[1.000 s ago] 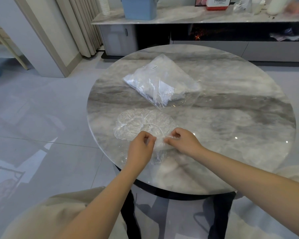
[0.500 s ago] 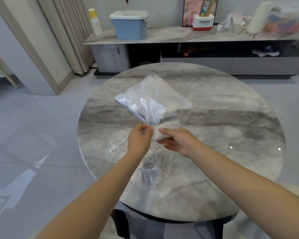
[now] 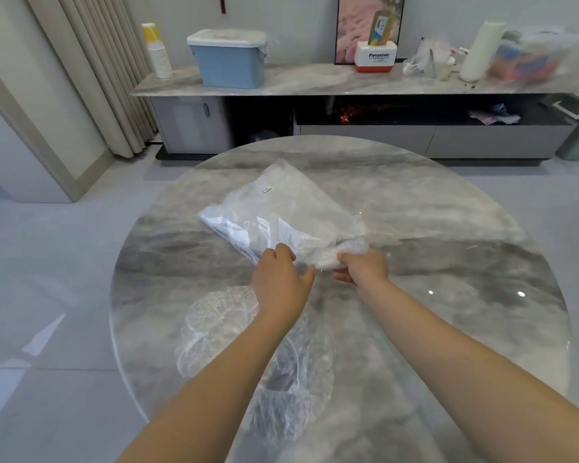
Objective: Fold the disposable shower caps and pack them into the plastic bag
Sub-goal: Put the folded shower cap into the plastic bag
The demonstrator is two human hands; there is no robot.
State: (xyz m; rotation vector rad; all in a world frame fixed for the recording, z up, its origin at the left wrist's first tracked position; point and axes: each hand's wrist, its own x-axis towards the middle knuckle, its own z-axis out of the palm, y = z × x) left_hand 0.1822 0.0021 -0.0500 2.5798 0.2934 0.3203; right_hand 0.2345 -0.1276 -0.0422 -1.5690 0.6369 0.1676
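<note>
A clear plastic bag (image 3: pixel 281 212) with white folded caps inside lies at the middle of the round marble table (image 3: pixel 448 228). My left hand (image 3: pixel 283 282) pinches the bag's near open edge. My right hand (image 3: pixel 361 267) grips a folded white shower cap (image 3: pixel 336 253) and holds it at the bag's mouth. Loose clear shower caps (image 3: pixel 214 322) lie crumpled on the table near me, partly hidden under my left forearm.
Behind the table runs a low marble-topped cabinet (image 3: pixel 315 83) with a blue lidded box (image 3: pixel 229 58), a stack of paper cups (image 3: pixel 157 51), a red and white box (image 3: pixel 375 58) and other items. Curtains hang at the far left. Tiled floor surrounds the table.
Both hands lifted a folded cap from the loose pile and carried it away from me to the bag's mouth. The left hand let go of the cap and took the bag's edge.
</note>
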